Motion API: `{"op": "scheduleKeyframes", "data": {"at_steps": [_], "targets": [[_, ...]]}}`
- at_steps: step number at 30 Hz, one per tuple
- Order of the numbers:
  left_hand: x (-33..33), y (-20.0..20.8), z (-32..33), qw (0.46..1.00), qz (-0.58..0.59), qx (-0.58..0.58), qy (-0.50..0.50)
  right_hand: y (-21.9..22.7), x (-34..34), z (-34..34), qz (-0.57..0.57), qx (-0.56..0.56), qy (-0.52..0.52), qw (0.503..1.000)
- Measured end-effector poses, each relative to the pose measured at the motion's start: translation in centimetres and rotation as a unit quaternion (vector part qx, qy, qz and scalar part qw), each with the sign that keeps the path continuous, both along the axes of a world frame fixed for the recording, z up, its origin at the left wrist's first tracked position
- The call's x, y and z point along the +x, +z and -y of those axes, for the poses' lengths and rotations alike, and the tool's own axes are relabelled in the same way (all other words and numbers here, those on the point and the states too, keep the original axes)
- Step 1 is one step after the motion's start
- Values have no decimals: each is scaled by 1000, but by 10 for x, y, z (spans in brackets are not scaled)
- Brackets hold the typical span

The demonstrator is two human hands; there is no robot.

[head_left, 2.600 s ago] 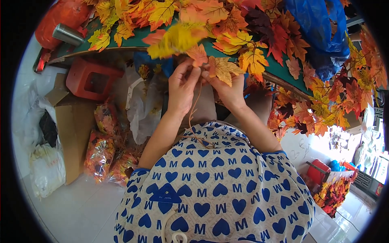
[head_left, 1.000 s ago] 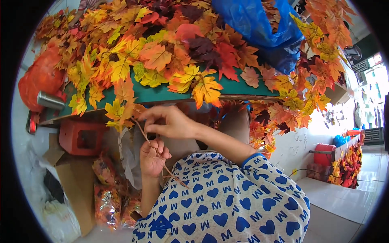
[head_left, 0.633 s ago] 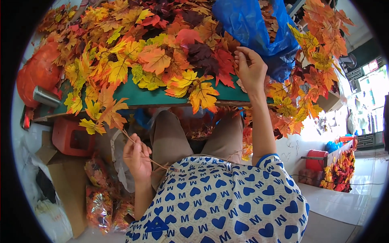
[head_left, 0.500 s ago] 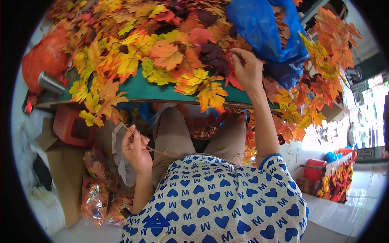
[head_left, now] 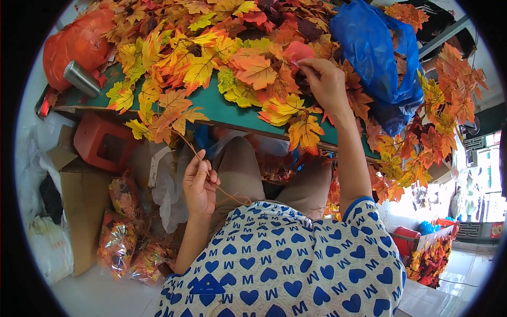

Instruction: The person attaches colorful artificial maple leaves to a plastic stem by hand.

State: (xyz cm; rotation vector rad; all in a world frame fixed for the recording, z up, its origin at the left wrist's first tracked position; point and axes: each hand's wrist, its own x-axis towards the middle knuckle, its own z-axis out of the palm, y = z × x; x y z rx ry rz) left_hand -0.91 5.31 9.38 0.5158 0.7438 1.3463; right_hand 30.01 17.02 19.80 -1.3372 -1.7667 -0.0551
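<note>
My left hand [head_left: 199, 185] is closed in a pinch on the thin brown stem of an artificial maple-leaf spray. Its orange and yellow leaves [head_left: 171, 113] hang over the table's front edge, and the stem's tail [head_left: 232, 196] curls past my fingers toward my lap. My right hand [head_left: 328, 87] reaches over the table, thumb and forefinger pressed together at the lower edge of a red artificial leaf [head_left: 299, 51]. What sits between those fingertips is too small to make out. Beside the right wrist, a yellow-orange leaf [head_left: 306, 132] droops over the edge.
Artificial autumn leaves cover much of the green tabletop [head_left: 211, 100]. A blue plastic bag [head_left: 364, 47] lies right, an orange bag [head_left: 74, 45] and metal cylinder [head_left: 82, 79] left. Below stand a red plastic stool [head_left: 100, 142], a cardboard box [head_left: 84, 222] and clear leaf-filled packs [head_left: 116, 238].
My left hand has risen with the stem and turned slightly. My right fingertips have shifted left to the red leaf, covering the dark leaf seen before. The whole view has swung a little.
</note>
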Motion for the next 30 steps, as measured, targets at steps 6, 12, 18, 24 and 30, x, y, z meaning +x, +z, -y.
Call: {"op": "scheduleKeyframes", "data": {"at_steps": [6,12,18,24,30], "targets": [[9,1,-6,999,18,-10,-49,-3,-2,-31,139,38,51,988],[13,5,-10,996,28,-7,-82,-16,0,-54,330,25,48,943],[7,15,-13,985,64,13,-158,-2,15,-55,183,130,-20,974],[26,23,-18,993,6,52,-105,12,16,-25,-510,23,49,859],[51,34,-20,995,-23,66,-73,-41,-69,70,-523,-175,76,830]]}}
